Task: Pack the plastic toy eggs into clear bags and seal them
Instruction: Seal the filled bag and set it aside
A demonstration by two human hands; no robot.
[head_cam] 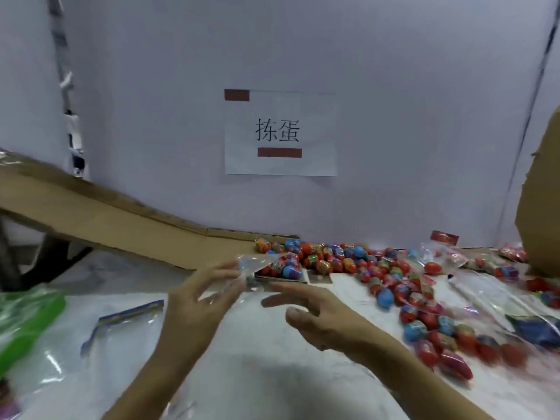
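My left hand [197, 301] holds a clear plastic bag [242, 274] up above the white table, pinching it near the bag's top edge. Just right of the bag, my right hand [315, 313] is apart from it, fingers straight and pointing left, holding nothing. Several red, blue and multicoloured toy eggs [333, 259] lie heaped at the back of the table. More of the eggs [436, 331] trail down the right side. A flat clear bag with a blue printed header [121, 325] lies on the table left of my left forearm.
A long cardboard flap [100, 216] slopes along the back left. A cardboard box wall [539, 207] stands at the far right. Green plastic bags [27, 322] lie at the left edge. Filled clear bags [472, 277] rest at the right. A paper sign [280, 133] hangs on the wall.
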